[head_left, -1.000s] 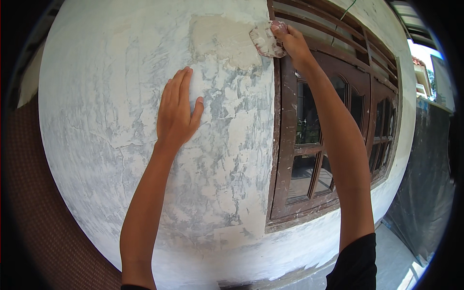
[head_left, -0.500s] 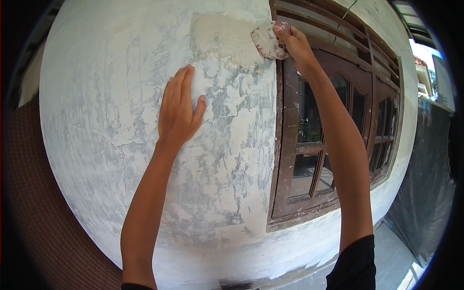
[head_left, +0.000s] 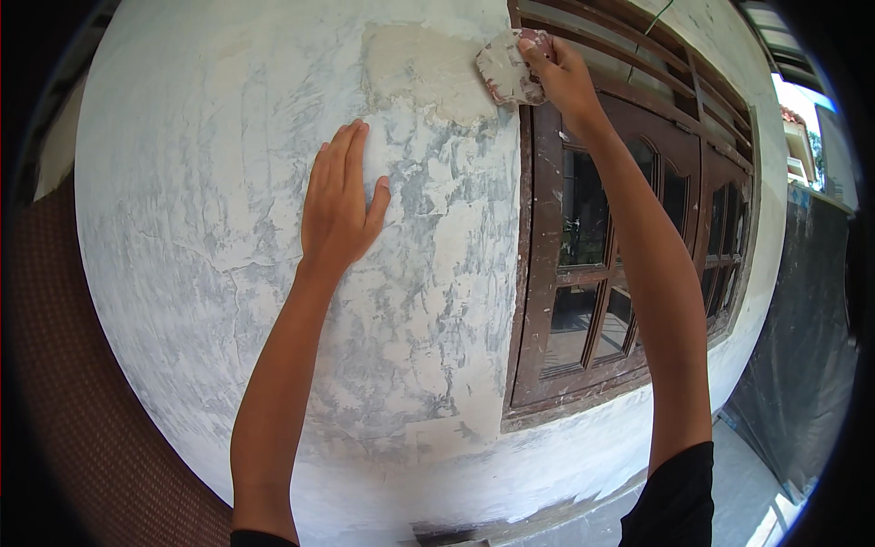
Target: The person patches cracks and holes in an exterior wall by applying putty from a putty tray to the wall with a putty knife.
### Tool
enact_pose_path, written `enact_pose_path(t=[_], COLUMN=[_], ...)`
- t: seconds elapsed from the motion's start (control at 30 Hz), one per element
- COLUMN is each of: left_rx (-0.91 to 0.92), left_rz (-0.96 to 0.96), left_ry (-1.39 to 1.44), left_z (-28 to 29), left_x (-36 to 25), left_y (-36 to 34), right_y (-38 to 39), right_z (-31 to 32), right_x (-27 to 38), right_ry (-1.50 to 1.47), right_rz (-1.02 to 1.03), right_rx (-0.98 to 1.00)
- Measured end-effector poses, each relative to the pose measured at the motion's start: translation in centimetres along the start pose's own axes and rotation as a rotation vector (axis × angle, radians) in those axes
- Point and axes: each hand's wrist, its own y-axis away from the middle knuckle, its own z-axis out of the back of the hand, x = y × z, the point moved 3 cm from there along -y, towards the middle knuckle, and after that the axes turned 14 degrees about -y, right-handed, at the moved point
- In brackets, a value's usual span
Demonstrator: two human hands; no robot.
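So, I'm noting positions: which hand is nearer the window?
Right. The right hand is at the upper left of the window; the left hand is farther left, against the wall.

The wall (head_left: 182, 365) bore a blotchy grey-and-white coating (head_left: 424, 273), crossed by a thin crack (head_left: 221, 270); high up, near its edge along the brown window frame (head_left: 540, 264), lay a beige patch (head_left: 419, 68) with a ragged lower border.

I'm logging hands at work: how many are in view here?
2. The left hand is open against the white wall; the right hand, higher up, grips a smeared scraper near the brown window. No others show.
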Motion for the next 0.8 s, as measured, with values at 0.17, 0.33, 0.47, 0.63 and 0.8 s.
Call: enact_pose_path(t=[0.17,0.33,0.47,0.63,0.8], left_rx=[0.016,0.014,0.017,0.019,0.009], left_rz=[-0.001,0.001,0.006,0.020,-0.006], left_ry=[0.045,0.046,0.020,0.003,0.028], left_z=[-0.1,-0.1,0.0,-0.1,-0.2], left_x=[0.0,-0.1,0.1,0.1,-0.4], left_y=[0.0,-0.1,0.1,0.0,-0.1], right_y=[-0.2,-0.5,1.8,2.5,2.3], right_z=[1.3,2.1,-1.6,1.6,1.6], right_x=[-0.1,0.6,1.1,0.8,0.9], right_ry=[0.268,0.078,0.173,0.267,-0.023], right_rz=[-0.096,-0.039,-0.005,-0.022,-0.017], right_rx=[-0.148,-0.336,-0.023,-0.202,-0.279])
